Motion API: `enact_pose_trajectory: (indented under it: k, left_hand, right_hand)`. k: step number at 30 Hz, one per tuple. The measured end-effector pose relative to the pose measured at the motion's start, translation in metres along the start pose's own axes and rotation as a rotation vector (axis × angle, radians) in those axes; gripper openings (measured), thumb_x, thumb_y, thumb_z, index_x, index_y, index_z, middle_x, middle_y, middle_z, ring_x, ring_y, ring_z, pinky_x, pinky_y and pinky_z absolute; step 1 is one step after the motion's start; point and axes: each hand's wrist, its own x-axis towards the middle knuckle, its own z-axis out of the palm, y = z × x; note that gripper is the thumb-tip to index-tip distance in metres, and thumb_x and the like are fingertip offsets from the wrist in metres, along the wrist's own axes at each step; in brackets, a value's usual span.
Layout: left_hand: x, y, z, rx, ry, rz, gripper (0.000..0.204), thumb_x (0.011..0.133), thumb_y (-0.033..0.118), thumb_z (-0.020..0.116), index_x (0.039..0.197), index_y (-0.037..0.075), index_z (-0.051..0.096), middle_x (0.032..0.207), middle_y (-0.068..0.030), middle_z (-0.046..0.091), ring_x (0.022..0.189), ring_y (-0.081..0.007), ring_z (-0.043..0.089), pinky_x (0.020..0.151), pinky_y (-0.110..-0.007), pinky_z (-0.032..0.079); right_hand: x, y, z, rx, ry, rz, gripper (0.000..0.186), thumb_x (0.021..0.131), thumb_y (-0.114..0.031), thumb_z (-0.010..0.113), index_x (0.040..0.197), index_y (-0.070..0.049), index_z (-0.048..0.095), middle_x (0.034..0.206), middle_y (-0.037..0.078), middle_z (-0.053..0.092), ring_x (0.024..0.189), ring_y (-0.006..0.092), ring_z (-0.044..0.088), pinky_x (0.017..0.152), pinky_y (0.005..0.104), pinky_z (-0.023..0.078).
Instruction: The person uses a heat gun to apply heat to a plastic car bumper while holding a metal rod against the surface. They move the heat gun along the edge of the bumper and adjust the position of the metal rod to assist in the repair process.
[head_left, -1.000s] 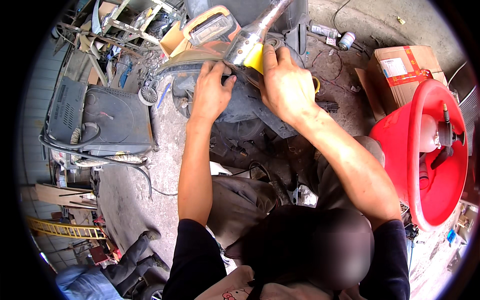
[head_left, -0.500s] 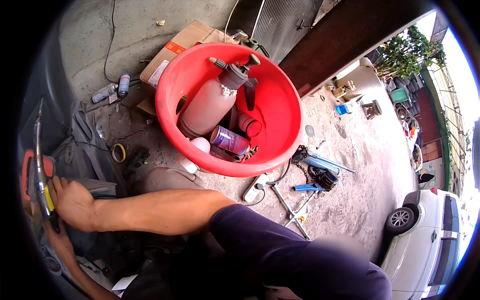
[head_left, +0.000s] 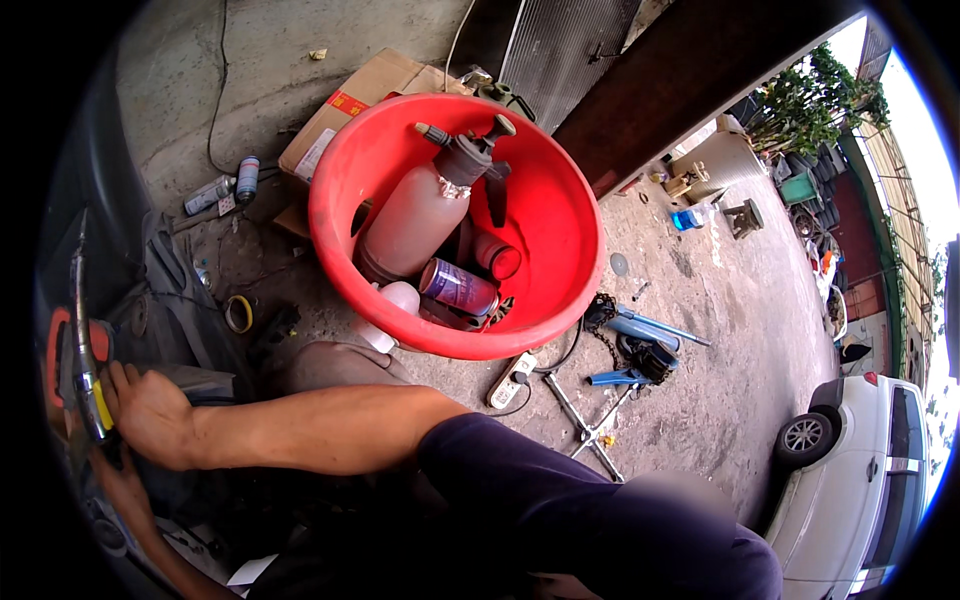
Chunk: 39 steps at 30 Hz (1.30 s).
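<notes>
Bent fingers of the right hand touch a long metal tool at far left; whether they grip it, or how the shadowed left hand closes, I cannot tell. Rightward, a red tub holds a spray bottle.

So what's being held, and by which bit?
The right hand seems to hold the metal tool by its yellow part. I can't tell for the left hand.

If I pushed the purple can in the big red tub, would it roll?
Maybe: the purple can has round sides. It probably wouldn't go far, with the sprayer and a red container close by. It's likely stiff, since its sides look smooth and straight.
</notes>
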Motion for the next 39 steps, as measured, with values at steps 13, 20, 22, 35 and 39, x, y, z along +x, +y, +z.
enact_pose_trajectory:
  k: [13,20,22,35,39]
  left_hand:
    - [0.000,0.112,-0.075,-0.210,-0.049,-0.072,0.046,0.089,0.017,0.069,0.126,-0.007,0.054,0.128,-0.0292,0.054,0.120,-0.0477,0.053,0.101,-0.047,0.044]
    - [-0.011,0.107,-0.079,-0.297,0.005,-0.140,0.031,0.097,0.021,0.062,0.115,-0.004,0.059,0.123,-0.0261,0.056,0.117,-0.0453,0.054,0.099,-0.046,0.044]
    - [-0.009,0.108,-0.075,-0.350,0.028,-0.138,0.029,0.099,0.020,0.059,0.115,-0.004,0.060,0.121,-0.0260,0.057,0.116,-0.0449,0.055,0.099,-0.046,0.043]
    - [-0.001,0.107,-0.077,-0.349,0.130,-0.113,0.023,0.101,0.019,0.056,0.111,-0.001,0.064,0.113,-0.0230,0.062,0.108,-0.0417,0.058,0.095,-0.043,0.045]
    - [-0.002,0.106,-0.077,-0.348,0.154,-0.138,0.024,0.101,0.020,0.057,0.109,-0.001,0.065,0.108,-0.0226,0.063,0.104,-0.0406,0.060,0.092,-0.043,0.046]
  right_hand:
    - [0.008,-0.003,-0.065,-0.013,-0.172,0.014,0.075,0.065,-0.009,0.081,0.128,0.013,0.048,0.108,0.021,0.059,0.098,0.0340,0.066,0.071,0.0394,0.060]
    - [0.003,-0.007,-0.059,-0.026,-0.177,-0.017,0.065,0.073,-0.007,0.073,0.130,0.009,0.047,0.105,0.022,0.058,0.081,0.0387,0.069,0.065,0.0444,0.058]
    - [0.003,-0.004,-0.059,-0.034,-0.196,-0.005,0.063,0.074,-0.006,0.073,0.129,0.009,0.047,0.106,0.023,0.058,0.081,0.0390,0.070,0.065,0.0448,0.058]
    - [0.005,-0.003,-0.062,-0.038,-0.195,0.006,0.060,0.076,-0.005,0.070,0.130,0.010,0.047,0.106,0.023,0.058,0.083,0.0389,0.070,0.066,0.0448,0.059]
    - [0.006,-0.003,-0.061,-0.029,-0.193,0.005,0.061,0.076,-0.005,0.069,0.130,0.011,0.046,0.106,0.024,0.058,0.083,0.0385,0.070,0.066,0.0445,0.059]
